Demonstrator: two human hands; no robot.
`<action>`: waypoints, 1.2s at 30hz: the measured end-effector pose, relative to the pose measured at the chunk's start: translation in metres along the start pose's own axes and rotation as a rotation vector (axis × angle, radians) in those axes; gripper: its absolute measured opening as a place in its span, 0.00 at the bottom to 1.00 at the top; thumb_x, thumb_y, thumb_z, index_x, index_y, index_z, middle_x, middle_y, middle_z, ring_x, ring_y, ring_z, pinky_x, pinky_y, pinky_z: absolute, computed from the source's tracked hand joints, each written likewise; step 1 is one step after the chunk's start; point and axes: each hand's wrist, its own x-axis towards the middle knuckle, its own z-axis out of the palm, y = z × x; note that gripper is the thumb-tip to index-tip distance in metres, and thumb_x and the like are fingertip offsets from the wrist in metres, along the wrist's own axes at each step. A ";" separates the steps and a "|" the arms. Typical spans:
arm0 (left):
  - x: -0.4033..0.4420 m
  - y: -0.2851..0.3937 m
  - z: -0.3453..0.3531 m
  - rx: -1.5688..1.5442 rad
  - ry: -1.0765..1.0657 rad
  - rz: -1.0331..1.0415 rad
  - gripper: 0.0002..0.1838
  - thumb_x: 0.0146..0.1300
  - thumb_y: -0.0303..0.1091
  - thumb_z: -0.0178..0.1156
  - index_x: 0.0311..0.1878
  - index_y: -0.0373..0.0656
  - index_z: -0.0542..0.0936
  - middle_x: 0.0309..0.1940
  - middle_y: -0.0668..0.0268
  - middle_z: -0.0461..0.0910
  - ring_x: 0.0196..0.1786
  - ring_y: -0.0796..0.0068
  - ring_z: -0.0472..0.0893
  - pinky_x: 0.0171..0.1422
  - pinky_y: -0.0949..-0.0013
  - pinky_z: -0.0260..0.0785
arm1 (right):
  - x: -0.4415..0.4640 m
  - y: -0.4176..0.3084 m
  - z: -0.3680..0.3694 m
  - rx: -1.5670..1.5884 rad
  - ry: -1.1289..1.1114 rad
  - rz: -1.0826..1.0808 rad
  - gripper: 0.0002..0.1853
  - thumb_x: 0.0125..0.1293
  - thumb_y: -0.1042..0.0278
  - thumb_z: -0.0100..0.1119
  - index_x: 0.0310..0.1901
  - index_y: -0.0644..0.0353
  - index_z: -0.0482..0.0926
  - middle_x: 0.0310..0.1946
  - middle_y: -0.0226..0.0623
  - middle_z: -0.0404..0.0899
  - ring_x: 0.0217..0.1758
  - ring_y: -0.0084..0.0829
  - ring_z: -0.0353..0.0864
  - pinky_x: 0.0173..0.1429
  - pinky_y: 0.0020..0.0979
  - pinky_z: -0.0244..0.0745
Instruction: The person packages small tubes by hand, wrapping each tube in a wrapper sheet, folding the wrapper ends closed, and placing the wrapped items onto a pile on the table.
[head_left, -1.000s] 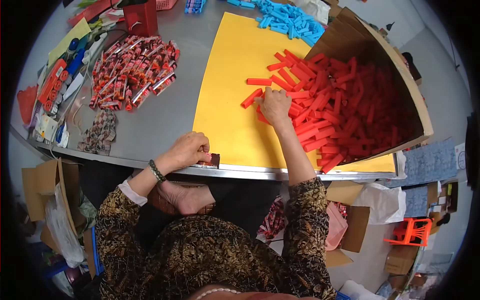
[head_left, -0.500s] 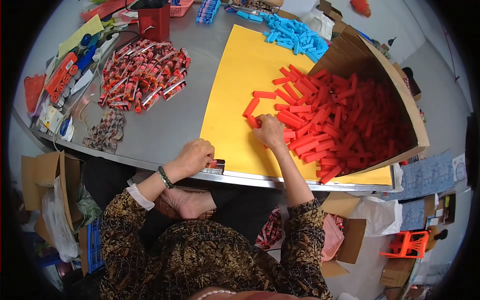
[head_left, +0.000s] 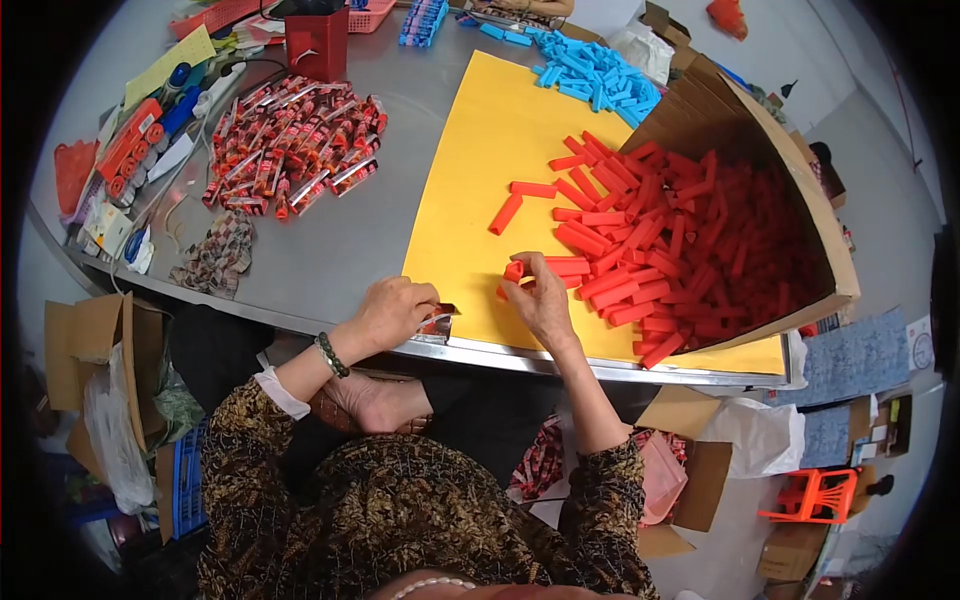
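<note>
My left hand [head_left: 392, 315] is closed around a small clear printed sleeve [head_left: 437, 322] at the table's front edge. My right hand [head_left: 543, 308] pinches a red stick [head_left: 514, 271] between thumb and fingers, its three-sided end pointing up. It is held over the yellow sheet [head_left: 455, 190], just right of the sleeve and apart from it. To the right, a big heap of red sticks [head_left: 625, 230] spills out of a tipped cardboard box [head_left: 760, 110]. Two loose sticks lie left of the heap. A pile of filled, printed clear packs [head_left: 290, 140] sits on the metal table's left side.
Blue sticks [head_left: 590, 70] are piled at the back of the yellow sheet. A red bin [head_left: 317, 45] stands behind the packs. A crumpled checked cloth [head_left: 217, 258] lies front left, near pens and cables. At the back, part of another person's arm [head_left: 540, 8] shows.
My right hand has drawn back toward me, lifting a red stick from the left edge of the heap. The left hand stays near the table edge with the sleeve, moved slightly right.
</note>
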 end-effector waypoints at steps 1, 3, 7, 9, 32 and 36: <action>0.001 0.002 -0.001 -0.029 -0.006 -0.037 0.07 0.57 0.30 0.61 0.38 0.40 0.82 0.28 0.56 0.83 0.34 0.53 0.82 0.42 0.54 0.73 | -0.002 0.001 -0.001 0.051 -0.007 0.027 0.19 0.56 0.75 0.65 0.49 0.60 0.74 0.36 0.41 0.79 0.41 0.38 0.81 0.43 0.35 0.75; 0.003 0.010 -0.007 -0.116 0.030 -0.122 0.07 0.57 0.30 0.62 0.38 0.40 0.82 0.30 0.56 0.83 0.34 0.55 0.83 0.40 0.57 0.74 | -0.007 0.001 -0.004 -0.066 0.014 -0.044 0.17 0.57 0.73 0.66 0.48 0.60 0.75 0.37 0.41 0.80 0.41 0.40 0.81 0.44 0.35 0.75; 0.007 0.012 -0.014 -0.355 0.005 -0.276 0.08 0.60 0.32 0.62 0.37 0.37 0.83 0.28 0.58 0.85 0.30 0.69 0.84 0.36 0.67 0.74 | -0.013 -0.011 -0.009 -0.212 0.062 -0.136 0.16 0.57 0.71 0.68 0.47 0.60 0.76 0.37 0.42 0.80 0.41 0.42 0.81 0.44 0.36 0.76; 0.009 0.013 -0.017 -0.548 -0.061 -0.368 0.10 0.63 0.33 0.62 0.36 0.35 0.82 0.26 0.62 0.84 0.29 0.78 0.81 0.34 0.72 0.72 | -0.015 -0.008 -0.010 -0.198 0.041 -0.174 0.16 0.57 0.71 0.68 0.47 0.60 0.77 0.37 0.43 0.80 0.41 0.43 0.81 0.44 0.36 0.76; 0.000 0.011 0.002 -0.933 0.059 -0.436 0.07 0.56 0.26 0.69 0.32 0.40 0.78 0.28 0.72 0.80 0.30 0.87 0.76 0.35 0.81 0.70 | -0.023 -0.024 0.009 -0.065 0.064 -0.134 0.22 0.52 0.70 0.73 0.48 0.64 0.77 0.36 0.41 0.81 0.36 0.35 0.81 0.43 0.32 0.76; -0.001 0.015 0.002 -0.910 0.081 -0.423 0.08 0.55 0.28 0.70 0.32 0.38 0.80 0.26 0.72 0.80 0.30 0.88 0.76 0.34 0.81 0.69 | -0.022 -0.017 0.017 -0.104 -0.001 -0.179 0.21 0.51 0.67 0.73 0.44 0.63 0.77 0.36 0.43 0.79 0.37 0.38 0.80 0.41 0.34 0.75</action>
